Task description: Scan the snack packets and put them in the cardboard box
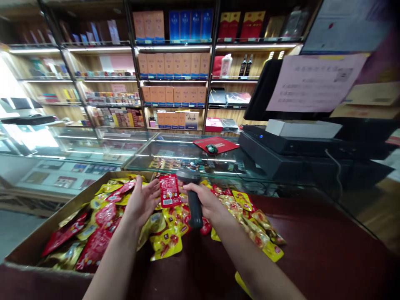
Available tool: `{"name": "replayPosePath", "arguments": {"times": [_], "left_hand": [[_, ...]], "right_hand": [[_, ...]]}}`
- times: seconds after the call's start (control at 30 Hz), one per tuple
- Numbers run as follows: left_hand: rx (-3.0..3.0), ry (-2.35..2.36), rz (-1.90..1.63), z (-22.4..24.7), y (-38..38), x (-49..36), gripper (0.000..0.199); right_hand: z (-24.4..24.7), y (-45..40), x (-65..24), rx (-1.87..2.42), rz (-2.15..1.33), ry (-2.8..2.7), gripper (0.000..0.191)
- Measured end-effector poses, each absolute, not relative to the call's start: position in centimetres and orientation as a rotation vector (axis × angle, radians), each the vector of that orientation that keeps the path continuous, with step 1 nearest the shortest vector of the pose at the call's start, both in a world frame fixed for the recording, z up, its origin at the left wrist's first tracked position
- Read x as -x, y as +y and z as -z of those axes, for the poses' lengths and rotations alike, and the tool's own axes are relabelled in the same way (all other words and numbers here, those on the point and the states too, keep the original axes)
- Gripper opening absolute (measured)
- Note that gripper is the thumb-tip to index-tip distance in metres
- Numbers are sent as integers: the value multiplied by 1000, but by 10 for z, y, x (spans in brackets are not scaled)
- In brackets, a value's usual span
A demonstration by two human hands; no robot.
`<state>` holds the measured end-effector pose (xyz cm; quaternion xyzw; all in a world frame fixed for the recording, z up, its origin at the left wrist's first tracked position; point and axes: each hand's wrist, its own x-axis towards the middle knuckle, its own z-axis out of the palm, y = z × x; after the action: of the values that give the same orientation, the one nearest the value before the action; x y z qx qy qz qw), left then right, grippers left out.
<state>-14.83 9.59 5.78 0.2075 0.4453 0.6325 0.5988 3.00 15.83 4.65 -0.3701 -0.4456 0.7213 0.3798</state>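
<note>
red packet [169,191] over dark counter [312,237], shelves [175,48] beyond; left hand [143,201] open, right hand [206,201] gripping scanner [195,206]

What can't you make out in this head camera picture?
All head view:
Writing on the paper sheet: blurred.
Small print on the red packet: too small.
Lower packets in the box: under others.
Part of the scanner: behind the right hand.
Yellow packet at the bottom: cut off by the edge.

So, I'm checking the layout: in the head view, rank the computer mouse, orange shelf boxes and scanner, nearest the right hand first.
1. Scanner, held in the right hand.
2. Computer mouse, beyond it on the red mat.
3. Orange shelf boxes, farthest back.
</note>
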Motion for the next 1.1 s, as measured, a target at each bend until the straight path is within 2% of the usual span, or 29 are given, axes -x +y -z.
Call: {"name": "replayPosePath", "arguments": {"times": [0.23, 0.37, 0.5, 0.7, 1.1], "left_hand": [[-354, 1238, -1867, -105, 17, 238, 69], [-311, 1427, -2057, -108, -8, 273, 61], [-323, 1368, -1999, -97, -10, 276, 63], [-431, 1291, -1805, -75, 27, 221, 66], [-710, 1146, -1291, -24, 130, 46, 64]], "right_hand": [[-85, 122, 99, 587, -2224, -1183, 16], [-90, 95, 150, 629, -2341, -1186, 15], [-82, 86, 160, 639, -2351, -1211, 14], [-66, 105, 105, 711, -2228, -1105, 11], [-20, 141, -103, 1062, -1779, -794, 13]]}}
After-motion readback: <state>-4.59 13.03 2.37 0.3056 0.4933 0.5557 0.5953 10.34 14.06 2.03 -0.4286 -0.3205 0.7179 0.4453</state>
